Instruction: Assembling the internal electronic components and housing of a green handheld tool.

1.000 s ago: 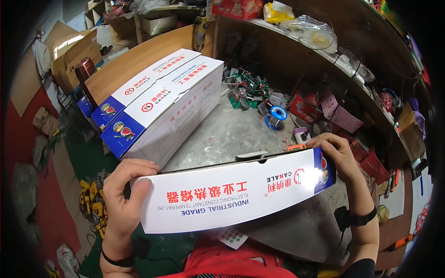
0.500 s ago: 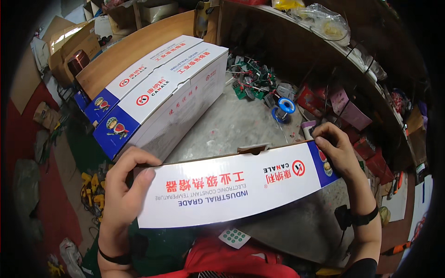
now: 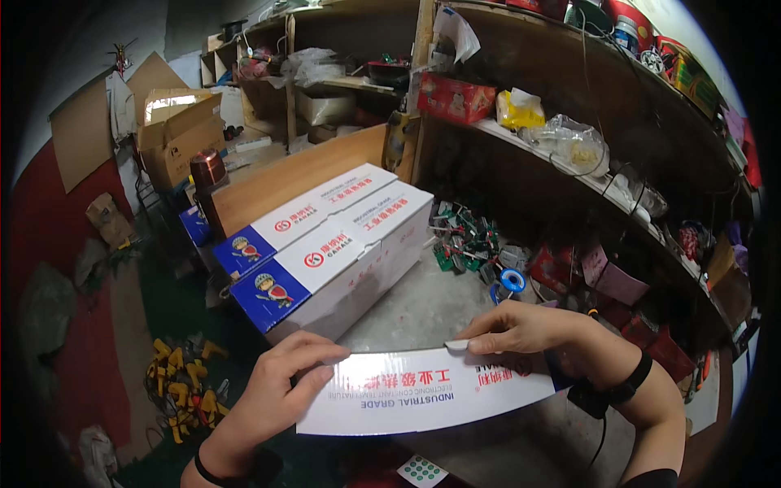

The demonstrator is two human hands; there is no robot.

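Cluttered shelves (image 3: 569, 154) crowd our grey tabletop (image 3: 423, 309), where our left hand (image 3: 281, 378) and right hand (image 3: 521, 325) pinch the long white box (image 3: 423, 394) near us, which may buckle or slip toward the stacked boxes (image 3: 325, 252).

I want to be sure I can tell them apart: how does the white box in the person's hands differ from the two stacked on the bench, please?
The held box is gripped by the left hand and right hand at the bench edge; the two stacked boxes lie untouched, side by side, farther back. The held box shows its print upside down; theirs reads upright. All are long, white, with red print.
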